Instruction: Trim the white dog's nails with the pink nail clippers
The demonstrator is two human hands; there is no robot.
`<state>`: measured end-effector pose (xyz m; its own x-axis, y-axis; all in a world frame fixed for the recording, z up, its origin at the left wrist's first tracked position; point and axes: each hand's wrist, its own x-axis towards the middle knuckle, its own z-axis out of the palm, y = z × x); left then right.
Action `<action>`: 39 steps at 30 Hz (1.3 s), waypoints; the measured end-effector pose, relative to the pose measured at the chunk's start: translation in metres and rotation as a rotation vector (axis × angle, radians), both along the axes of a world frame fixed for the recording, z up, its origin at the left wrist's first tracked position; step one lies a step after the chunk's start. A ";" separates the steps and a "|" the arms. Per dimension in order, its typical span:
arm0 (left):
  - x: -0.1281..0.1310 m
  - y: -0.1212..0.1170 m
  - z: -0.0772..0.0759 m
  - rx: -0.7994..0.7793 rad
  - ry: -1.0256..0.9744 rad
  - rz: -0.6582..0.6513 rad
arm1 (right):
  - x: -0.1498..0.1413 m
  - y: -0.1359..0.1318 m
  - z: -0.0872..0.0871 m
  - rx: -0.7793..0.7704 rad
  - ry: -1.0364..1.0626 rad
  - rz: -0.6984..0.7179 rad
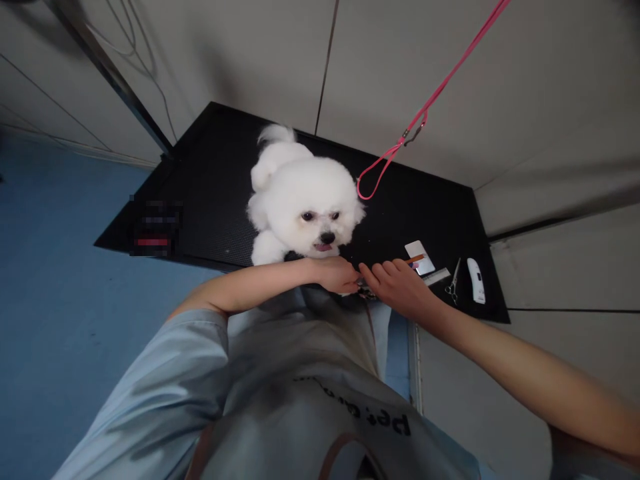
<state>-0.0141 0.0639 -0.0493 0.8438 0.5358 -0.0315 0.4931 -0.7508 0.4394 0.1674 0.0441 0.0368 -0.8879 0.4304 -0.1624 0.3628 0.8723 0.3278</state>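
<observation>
Your left hand (337, 275) and right hand (400, 288) meet at the black bench (210, 200) edge; whether the fingers grip cannot be told. The dog (300, 200) sits at 12 o'clock, the scissors (454, 281) at 3, grey walls (250, 53) behind.

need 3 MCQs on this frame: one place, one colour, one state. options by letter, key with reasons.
1. Where do the scissors lie?
A. on the table's right end, beside the white clipper
B. on the blue floor
C. on the dog's back

2. What colour is the leash loop hanging over the table?
A. green
B. pink
C. black

3. How are the hands placed?
A. both raised off the table
B. one on the scissors
C. left hand and right hand meet at the table's near edge, under the dog's chin

Key: 1 A, scissors sit just left of the clipper on the black top. 2 B, the line and loop are pink. 3 C, the fingertips come together in front of the dog; what they hold is hidden.
</observation>
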 end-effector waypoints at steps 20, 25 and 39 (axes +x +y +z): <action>-0.001 -0.001 0.008 -0.092 -0.015 0.008 | -0.001 0.000 0.003 0.105 -0.067 0.039; -0.001 0.000 0.006 -0.103 -0.038 -0.008 | 0.001 0.001 -0.001 0.087 -0.111 0.005; 0.000 -0.001 0.004 -0.061 0.048 -0.005 | 0.001 0.001 -0.006 -0.022 -0.201 -0.098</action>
<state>-0.0142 0.0630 -0.0454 0.8430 0.5276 -0.1047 0.5113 -0.7256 0.4604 0.1688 0.0453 0.0307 -0.7905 0.5077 -0.3427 0.3757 0.8438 0.3833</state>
